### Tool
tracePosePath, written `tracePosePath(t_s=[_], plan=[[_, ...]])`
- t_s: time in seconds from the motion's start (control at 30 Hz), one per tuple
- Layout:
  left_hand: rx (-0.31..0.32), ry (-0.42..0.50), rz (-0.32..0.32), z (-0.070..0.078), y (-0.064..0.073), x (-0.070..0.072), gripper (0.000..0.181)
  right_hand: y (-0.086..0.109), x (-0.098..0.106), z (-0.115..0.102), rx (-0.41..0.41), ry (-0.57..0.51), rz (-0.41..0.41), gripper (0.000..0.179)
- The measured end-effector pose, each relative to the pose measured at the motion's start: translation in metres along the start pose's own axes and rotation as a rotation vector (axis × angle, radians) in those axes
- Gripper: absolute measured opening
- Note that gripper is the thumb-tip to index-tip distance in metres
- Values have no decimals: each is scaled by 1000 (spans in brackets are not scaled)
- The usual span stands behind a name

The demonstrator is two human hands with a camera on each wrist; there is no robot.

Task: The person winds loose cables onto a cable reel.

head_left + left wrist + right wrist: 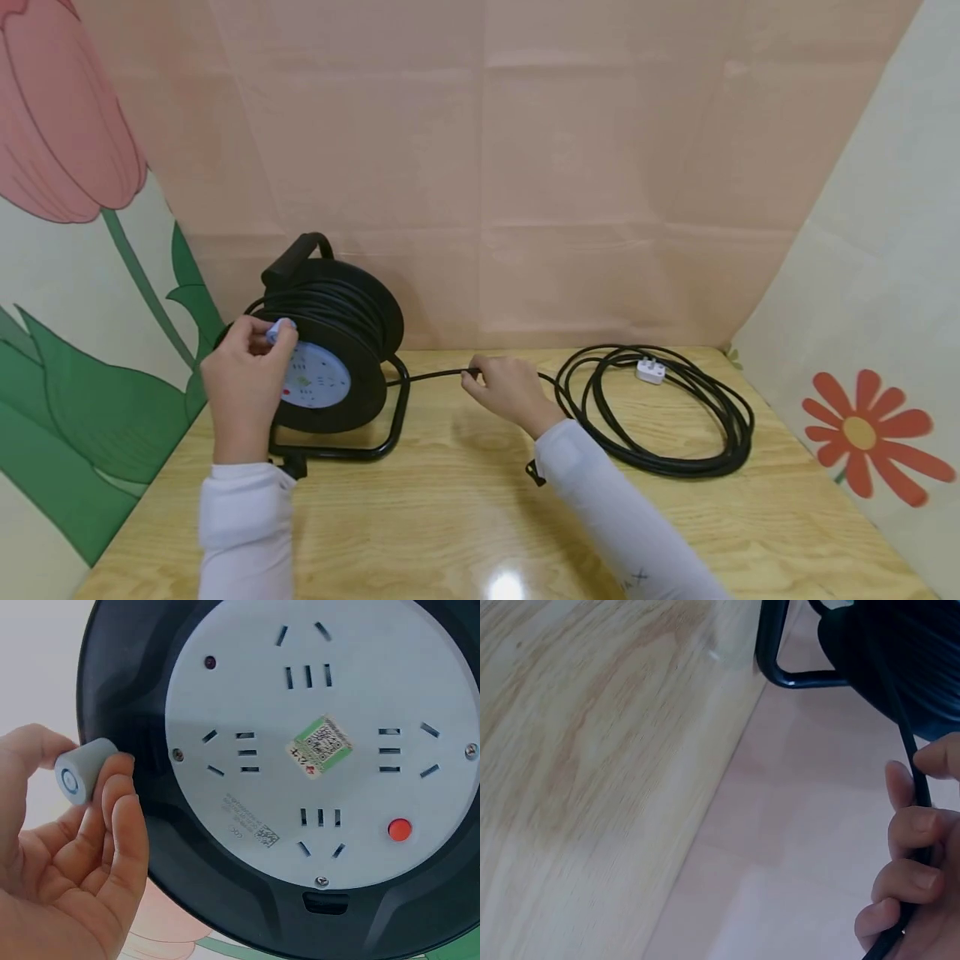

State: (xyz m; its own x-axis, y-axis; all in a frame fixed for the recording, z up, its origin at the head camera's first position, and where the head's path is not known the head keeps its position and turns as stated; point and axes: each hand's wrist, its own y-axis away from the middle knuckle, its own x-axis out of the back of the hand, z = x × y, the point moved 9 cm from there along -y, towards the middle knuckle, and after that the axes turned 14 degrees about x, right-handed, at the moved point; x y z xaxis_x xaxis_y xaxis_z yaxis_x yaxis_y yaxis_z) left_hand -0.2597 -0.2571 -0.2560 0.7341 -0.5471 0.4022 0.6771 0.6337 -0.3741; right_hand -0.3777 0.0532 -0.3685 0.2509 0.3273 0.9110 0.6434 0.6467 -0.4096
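Pinching a grey knob (86, 769) between thumb and fingers of the left hand (243, 379), at the rim of the cable reel (333, 333) toward the table's left. Curling the fingers of the right hand (513, 392) round the black cable (435, 374), between the reel and a loose coil (675, 467). Seeing the coil and white plug (650, 372) only from the head; catching the knob's ringed end, small screws (322, 882) and a sticker's (320, 746) printed code only from the left wrist; making out separate right fingertips (924, 819) along the cable from the right wrist. Setting glossy, grained wood (420, 517) against a creased pinkish backdrop (525, 208), smooth black discs against a flat, round, pale socket panel (318, 375), ridged windings (322, 304) above a bent tubular frame (337, 454).
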Motion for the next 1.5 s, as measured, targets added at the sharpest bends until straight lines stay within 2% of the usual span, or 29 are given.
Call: tracePosePath(t_s=[0.1, 0.3, 0.53, 0.83, 1.1, 1.33, 1.5], plan=[[-23, -16, -11, 4, 2, -2, 40, -1, 0, -2, 6, 11, -4, 32], [-114, -32, -8, 16, 7, -6, 35, -4, -1, -6, 18, 45, 11, 29], [-180, -75, -40, 26, 17, -12, 33, -5, -16, -12, 5, 8, -90, 28], [-202, -122, -104, 30, 24, -23, 33, -7, -21, -23, 52, -8, -87, 27], [-257, -151, -135, 31, 34, -36, 31, -6, -31, -33, 75, -72, -141, 28], [-297, -166, -154, 33, 42, -46, 30, -9, -31, -43, 113, -23, -116, 29], [-300, -193, -168, 32, 47, -50, 30, -10, -35, -50, 111, -48, -124, 28]])
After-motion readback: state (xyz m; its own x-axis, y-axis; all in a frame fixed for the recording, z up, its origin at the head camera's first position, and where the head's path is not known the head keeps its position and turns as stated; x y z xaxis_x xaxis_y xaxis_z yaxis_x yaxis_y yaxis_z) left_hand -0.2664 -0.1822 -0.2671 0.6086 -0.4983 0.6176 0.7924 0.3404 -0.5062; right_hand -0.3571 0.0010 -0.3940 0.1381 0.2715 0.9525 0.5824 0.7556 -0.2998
